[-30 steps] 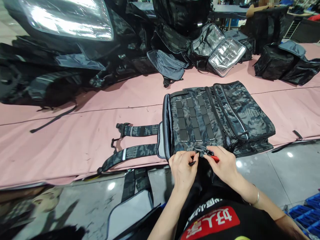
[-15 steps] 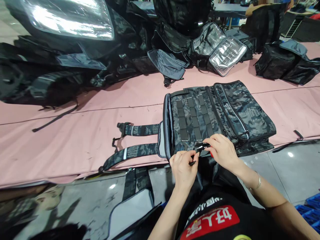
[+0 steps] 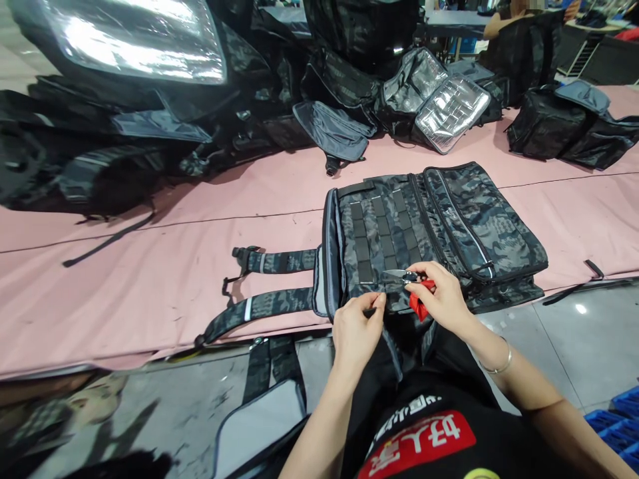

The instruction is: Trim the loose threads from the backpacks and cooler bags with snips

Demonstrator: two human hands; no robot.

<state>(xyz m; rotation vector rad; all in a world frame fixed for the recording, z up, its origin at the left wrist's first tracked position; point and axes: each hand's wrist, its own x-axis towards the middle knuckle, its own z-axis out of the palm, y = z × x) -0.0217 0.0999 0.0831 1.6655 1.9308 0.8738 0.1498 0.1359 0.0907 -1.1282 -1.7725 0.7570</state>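
Note:
A dark camouflage backpack point(image 3: 384, 233) lies flat on the pink-covered table, its shoulder straps point(image 3: 269, 303) stretched to the left. My right hand point(image 3: 442, 296) is closed around small metal snips point(image 3: 402, 276) with red material point(image 3: 422, 301) on the handle; the blades point left over the bag's near side. To the left, my left hand point(image 3: 358, 327) pinches a small black piece point(image 3: 369, 311) at the bag's near edge. The two hands are apart.
Black bags point(image 3: 200, 133) are heaped along the back left, some with silver lining showing. Another bag point(image 3: 554, 126) sits at the back right. A person's arm point(image 3: 494, 26) shows beyond the table. Blue crates point(image 3: 619, 426) stand on the floor at lower right.
My hands have moved apart: the left went slightly left and the right drew back from it. The snips' blades and the red material now show more clearly.

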